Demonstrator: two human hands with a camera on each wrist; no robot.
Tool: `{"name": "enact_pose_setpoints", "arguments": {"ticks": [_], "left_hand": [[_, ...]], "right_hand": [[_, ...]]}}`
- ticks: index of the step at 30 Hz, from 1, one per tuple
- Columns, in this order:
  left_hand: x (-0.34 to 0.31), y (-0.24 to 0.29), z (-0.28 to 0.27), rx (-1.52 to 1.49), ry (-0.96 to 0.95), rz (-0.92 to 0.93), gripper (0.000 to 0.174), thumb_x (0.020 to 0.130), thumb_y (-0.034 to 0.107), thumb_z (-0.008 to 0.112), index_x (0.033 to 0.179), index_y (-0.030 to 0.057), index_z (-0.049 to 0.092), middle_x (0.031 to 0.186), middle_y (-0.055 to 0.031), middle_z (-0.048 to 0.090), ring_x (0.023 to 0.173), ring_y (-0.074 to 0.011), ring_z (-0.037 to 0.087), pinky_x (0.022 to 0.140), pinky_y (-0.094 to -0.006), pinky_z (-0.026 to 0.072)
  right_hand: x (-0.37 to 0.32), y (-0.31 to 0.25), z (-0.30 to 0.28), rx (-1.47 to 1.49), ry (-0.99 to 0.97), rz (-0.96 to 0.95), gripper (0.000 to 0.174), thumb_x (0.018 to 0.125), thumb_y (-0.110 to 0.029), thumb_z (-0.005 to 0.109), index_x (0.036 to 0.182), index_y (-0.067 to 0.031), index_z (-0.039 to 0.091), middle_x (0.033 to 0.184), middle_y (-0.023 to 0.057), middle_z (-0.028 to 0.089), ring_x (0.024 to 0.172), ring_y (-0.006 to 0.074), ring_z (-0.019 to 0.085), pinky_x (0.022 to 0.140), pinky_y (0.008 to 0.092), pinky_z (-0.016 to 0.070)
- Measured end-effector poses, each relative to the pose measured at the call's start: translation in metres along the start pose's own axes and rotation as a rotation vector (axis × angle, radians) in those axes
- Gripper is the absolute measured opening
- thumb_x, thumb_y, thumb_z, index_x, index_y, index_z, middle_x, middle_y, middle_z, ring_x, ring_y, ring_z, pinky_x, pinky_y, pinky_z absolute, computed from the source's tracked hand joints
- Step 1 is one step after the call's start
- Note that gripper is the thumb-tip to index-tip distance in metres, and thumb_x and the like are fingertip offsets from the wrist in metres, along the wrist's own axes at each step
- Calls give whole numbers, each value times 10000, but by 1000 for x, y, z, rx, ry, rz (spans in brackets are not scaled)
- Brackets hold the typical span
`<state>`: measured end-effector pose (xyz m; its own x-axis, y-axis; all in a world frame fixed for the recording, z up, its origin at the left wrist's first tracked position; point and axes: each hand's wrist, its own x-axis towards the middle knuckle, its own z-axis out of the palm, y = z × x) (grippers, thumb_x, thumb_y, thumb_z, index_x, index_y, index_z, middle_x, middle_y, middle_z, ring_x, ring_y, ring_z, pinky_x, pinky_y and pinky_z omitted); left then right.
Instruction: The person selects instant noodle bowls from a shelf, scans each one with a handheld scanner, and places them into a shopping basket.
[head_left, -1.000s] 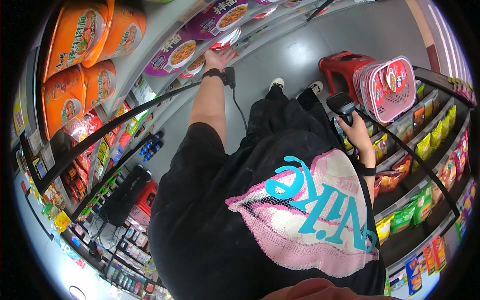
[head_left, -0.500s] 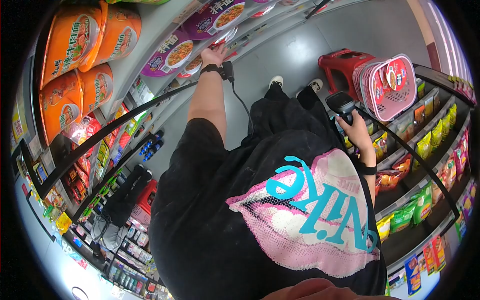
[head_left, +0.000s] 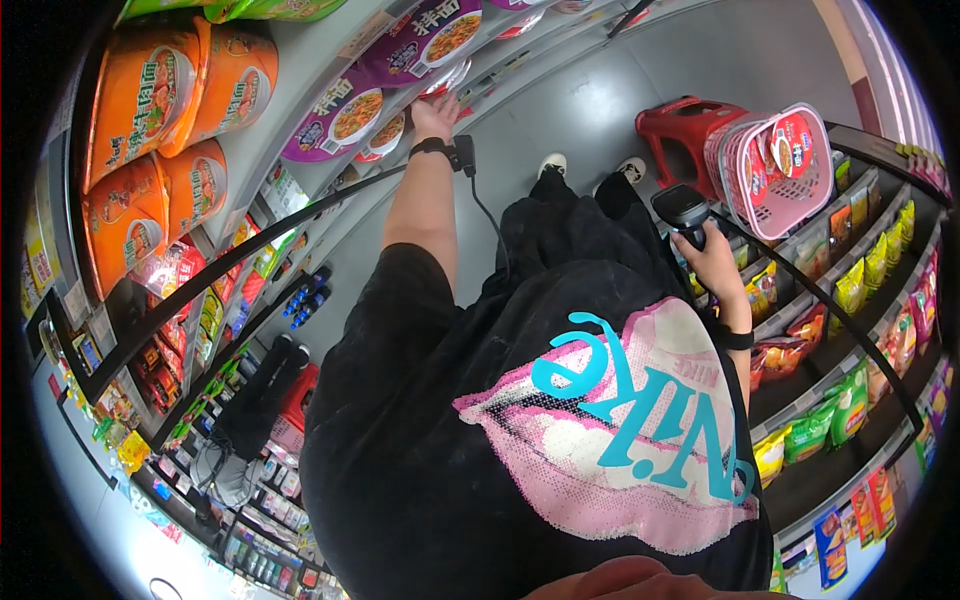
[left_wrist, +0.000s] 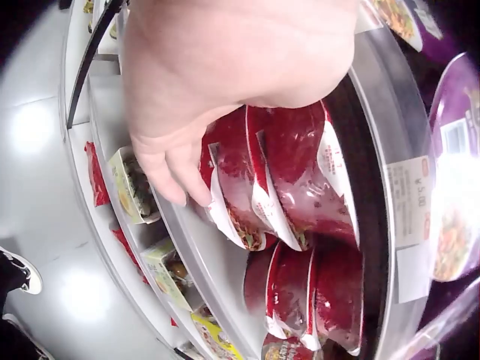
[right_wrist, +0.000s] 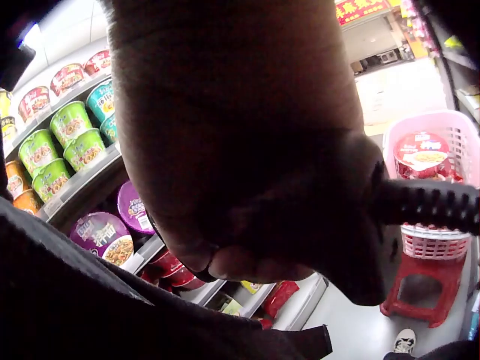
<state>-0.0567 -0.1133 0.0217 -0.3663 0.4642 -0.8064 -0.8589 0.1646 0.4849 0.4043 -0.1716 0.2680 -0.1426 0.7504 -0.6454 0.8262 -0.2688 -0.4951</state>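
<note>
My left hand (head_left: 436, 118) reaches to a lower shelf on the left, right at red packaged noodle bowls (left_wrist: 296, 172). In the left wrist view, two loosely extended fingers hang over the front of these red bowls; the thumb is hidden. More red bowls (left_wrist: 337, 292) stand beside them, and purple noodle bowls (head_left: 355, 115) stand close by. My right hand (head_left: 718, 264) grips the handle of a black handheld barcode scanner (head_left: 682, 206), held near my hip. Its coiled cable (right_wrist: 427, 201) crosses the right wrist view.
A pink basket (head_left: 768, 225) holding red noodle bowls (head_left: 790, 145) rests on a red stool (head_left: 690, 135). Snack bags (head_left: 850, 290) fill the shelves at right, orange noodle tubs (head_left: 150, 85) the left. Another person (head_left: 255, 410) is farther back at lower left. Black straps run along both arms.
My left hand drew back slightly, then moved a little forward again, staying at the red bowls. The left shelves have shifted slightly in view. My right hand and scanner have barely moved.
</note>
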Motion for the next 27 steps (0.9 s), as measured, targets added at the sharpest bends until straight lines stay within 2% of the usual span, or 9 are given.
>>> {"name": "enact_pose_setpoints", "arguments": {"ticks": [6,12,15,18,20,24,27], "left_hand": [[2,9,2,-36,-49,-19,628,943,499,373,1439,136,244,1454,-164,318,1289,-328,444,1103,-478,261],[19,9,-7,-4,-134,54,564,960,449,367,1426,155,253,1439,-138,356,1258,-303,486,1088,-462,277],[18,6,-2,37,-76,44,560,964,444,372,1427,157,242,1436,-127,359,1266,-304,479,1089,-465,275],[6,6,9,26,20,-6,532,964,430,356,1402,132,304,1439,-101,370,1256,-319,483,1085,-462,281],[9,8,10,-30,-11,-25,525,970,405,350,1414,132,286,1468,-104,324,1248,-315,492,1079,-463,294],[30,6,2,-129,-59,-62,505,971,395,354,1400,131,311,1444,-104,348,1238,-310,503,1081,-461,291],[30,6,4,-79,-113,-29,547,959,451,366,1388,124,284,1426,-113,369,1282,-292,468,1093,-475,246]], "right_hand": [[-1,-5,0,39,-3,-10,445,840,-277,692,1113,51,565,959,254,650,926,357,637,827,381,469],[3,4,4,-7,-9,18,454,840,-293,692,1116,45,566,952,254,649,928,357,638,822,382,472],[3,7,4,13,-2,8,456,839,-300,693,1110,45,566,948,261,645,932,358,639,824,383,471],[2,3,3,31,9,-1,453,839,-303,693,1098,47,567,937,264,645,927,359,642,822,383,472],[1,1,2,28,11,12,451,840,-301,692,1096,48,567,933,265,645,921,357,643,820,383,473],[0,0,2,23,11,17,442,845,-293,689,1095,50,566,914,261,648,889,347,649,801,379,478],[0,-7,0,8,-6,44,438,845,-288,689,1095,51,566,903,255,648,862,334,652,785,374,480]]}}
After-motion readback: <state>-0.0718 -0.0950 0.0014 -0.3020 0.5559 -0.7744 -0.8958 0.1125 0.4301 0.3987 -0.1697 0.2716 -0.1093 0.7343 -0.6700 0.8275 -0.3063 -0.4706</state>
